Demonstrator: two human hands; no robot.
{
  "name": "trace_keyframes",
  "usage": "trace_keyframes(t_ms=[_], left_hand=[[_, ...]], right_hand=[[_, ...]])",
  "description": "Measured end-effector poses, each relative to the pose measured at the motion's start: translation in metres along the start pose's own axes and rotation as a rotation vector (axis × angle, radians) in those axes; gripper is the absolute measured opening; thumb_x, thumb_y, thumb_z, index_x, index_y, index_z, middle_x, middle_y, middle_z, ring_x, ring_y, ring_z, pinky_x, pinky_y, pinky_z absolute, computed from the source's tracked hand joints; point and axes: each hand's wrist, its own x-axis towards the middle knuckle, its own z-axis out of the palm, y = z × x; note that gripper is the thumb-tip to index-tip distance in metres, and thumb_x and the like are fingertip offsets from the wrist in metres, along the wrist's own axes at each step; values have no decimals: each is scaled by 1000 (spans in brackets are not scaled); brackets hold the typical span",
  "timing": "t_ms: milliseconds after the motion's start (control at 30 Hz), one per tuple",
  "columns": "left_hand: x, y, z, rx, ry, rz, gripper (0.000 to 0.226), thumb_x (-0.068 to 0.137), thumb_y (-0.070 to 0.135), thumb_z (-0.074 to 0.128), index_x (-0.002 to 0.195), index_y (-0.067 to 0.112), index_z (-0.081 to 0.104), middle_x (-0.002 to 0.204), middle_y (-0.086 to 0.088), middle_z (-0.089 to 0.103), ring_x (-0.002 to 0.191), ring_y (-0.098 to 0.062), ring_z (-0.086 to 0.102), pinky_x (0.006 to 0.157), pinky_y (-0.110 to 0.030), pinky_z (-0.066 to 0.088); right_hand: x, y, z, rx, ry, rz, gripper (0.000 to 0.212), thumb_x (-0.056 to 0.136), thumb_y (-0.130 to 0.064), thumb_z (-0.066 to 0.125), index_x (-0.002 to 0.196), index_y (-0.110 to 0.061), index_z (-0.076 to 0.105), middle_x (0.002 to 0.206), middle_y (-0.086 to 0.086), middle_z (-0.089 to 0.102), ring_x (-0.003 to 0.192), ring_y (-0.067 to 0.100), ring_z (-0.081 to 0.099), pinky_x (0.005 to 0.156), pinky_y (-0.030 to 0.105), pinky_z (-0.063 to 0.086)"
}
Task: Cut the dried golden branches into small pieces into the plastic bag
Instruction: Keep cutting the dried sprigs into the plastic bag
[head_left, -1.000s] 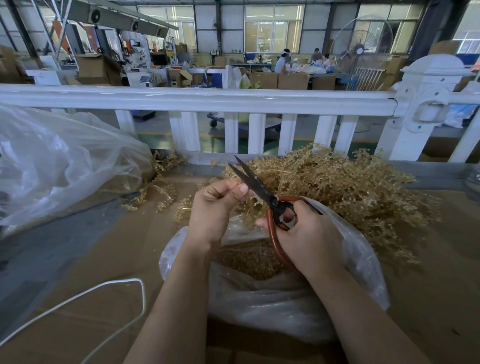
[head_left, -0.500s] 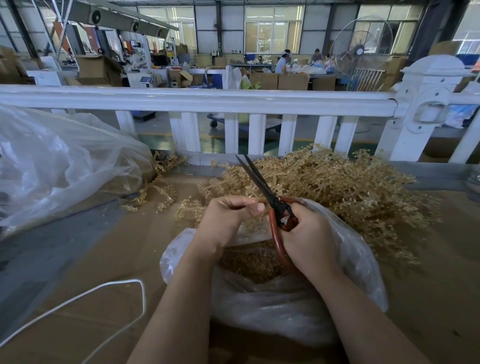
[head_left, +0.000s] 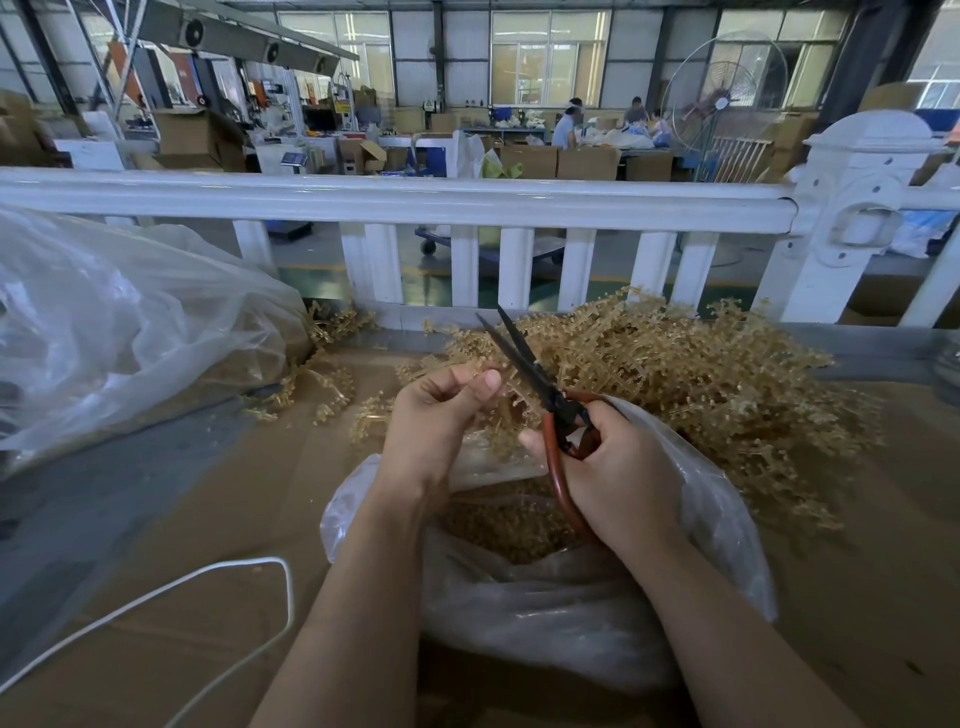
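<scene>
A heap of dried golden branches (head_left: 691, 374) lies on the cardboard-covered table behind a clear plastic bag (head_left: 545, 613) that holds cut golden pieces (head_left: 504, 525). My left hand (head_left: 436, 421) pinches a golden sprig (head_left: 506, 400) above the bag's mouth. My right hand (head_left: 618, 473) grips red-handled scissors (head_left: 524, 358); their dark blades are slightly parted and point up and away, right beside the sprig.
A large clear plastic bag (head_left: 119, 322) lies at the left. Loose golden sprigs (head_left: 322, 384) are scattered between it and the heap. A white cord (head_left: 171, 597) loops at the front left. A white railing (head_left: 395, 202) runs along the table's far edge.
The scissors swung more upright and their blades opened slightly. My left hand shifted a little to the right with the sprig, closer to the blades.
</scene>
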Motion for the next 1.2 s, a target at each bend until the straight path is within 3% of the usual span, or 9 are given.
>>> trace_keyframes(t_ms=[133, 233, 300, 533, 700, 833, 1000, 1100, 1200], left_hand=[[1, 1, -1, -69, 9, 14, 7, 76, 24, 73, 72, 18, 74, 72, -1, 66, 67, -10, 56, 72, -23, 49], [1, 3, -1, -143, -17, 47, 8, 77, 19, 70, 81, 14, 74, 76, 2, 71, 67, -3, 62, 66, -16, 50], [1, 3, -1, -136, -38, 62, 10, 79, 19, 68, 84, 11, 72, 76, 4, 72, 68, -3, 63, 66, -15, 50], [1, 3, -4, -53, -60, 65, 18, 94, 4, 59, 88, 12, 74, 83, 3, 73, 73, -3, 63, 70, -15, 50], [0, 5, -5, -36, -67, 57, 18, 92, 6, 60, 86, 14, 75, 75, 8, 71, 69, -1, 62, 69, -14, 50], [-1, 7, -6, -63, -84, 46, 11, 81, 16, 65, 85, 15, 76, 75, 7, 71, 70, -1, 63, 71, -14, 50], [-1, 8, -6, -73, -73, 11, 12, 77, 20, 69, 67, 20, 75, 69, 6, 68, 67, -5, 60, 73, -17, 51], [0, 7, -7, -79, -49, -3, 10, 77, 20, 69, 68, 18, 72, 69, 1, 64, 67, -8, 56, 75, -19, 50], [0, 7, -7, -93, -52, -11, 10, 78, 20, 69, 70, 18, 74, 70, -1, 63, 68, -9, 55, 76, -20, 50]], right_hand=[[-1, -2, -1, -70, -22, -69, 48, 71, -77, 60, 95, -35, 57, 82, -23, 60, 74, -5, 52, 55, 5, 31], [-1, 0, 0, -94, -40, -63, 52, 72, -76, 62, 97, -30, 59, 91, -18, 65, 83, 3, 59, 61, 15, 41], [-1, 1, 0, -97, -52, -51, 52, 72, -77, 61, 97, -31, 58, 92, -18, 65, 83, 3, 58, 60, 12, 39], [-1, 0, -2, -143, -37, -69, 52, 73, -77, 61, 89, -28, 56, 86, -16, 64, 76, 1, 51, 57, 3, 28], [0, -1, -3, -147, -31, -67, 62, 67, -86, 43, 84, -27, 53, 80, -15, 62, 71, 3, 48, 55, 5, 24], [0, -1, -3, -186, -13, -74, 61, 68, -86, 44, 82, -27, 53, 71, -16, 57, 65, 5, 47, 51, 8, 24], [-1, 2, -3, -249, -7, -65, 51, 76, -76, 61, 82, -26, 57, 72, -14, 62, 63, 6, 52, 49, 16, 32], [-1, 1, -2, -259, 5, -65, 50, 78, -73, 64, 83, -24, 59, 73, -11, 65, 66, 9, 60, 53, 25, 46], [-2, -1, -2, -242, 12, -71, 55, 75, -77, 60, 82, -23, 61, 72, -11, 66, 64, 9, 60, 54, 25, 46]])
